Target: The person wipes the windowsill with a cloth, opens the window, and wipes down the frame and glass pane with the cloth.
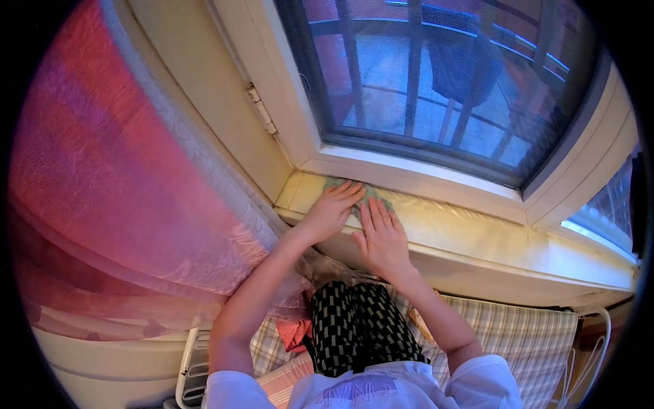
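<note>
Green cloth (373, 193): spread on the sill in the inner corner by the window frame, just past the picture's centre toward 1 o'clock, partly covered by both hands.
Left hand (335, 208): open, palm down on the cloth, fingers pointing toward 2 o'clock.
Right hand (385, 244): open too, at 4 o'clock from the left, fingers laid on the cloth's near edge and aimed toward 11 — thumb spread toward 10.
Sill (477, 221): cream and glossy, running from the corner toward 4 o'clock.
Window (443, 82): framed in white at 1 o'clock, with mesh, dark bars and blue light beyond; hinge (261, 109) at 11.
Curtain (122, 170): pink, patterned, filling 9 o'clock, with a paler edge strip.
Drying rack (184, 368): white, visible at 7 and 4 o'clock below the sill; hung with plaid fabric (511, 334) at 4.
Patterned trousers (361, 327): black with pale blocks, at 6 o'clock; beside red fabric (294, 334) toward 9.
Hard to make out: shapes behind the mesh, blurred; shirt (381, 388) lettering, distorted by folds; cloth's middle, hidden under fingers — folded or single, cannot tell.
</note>
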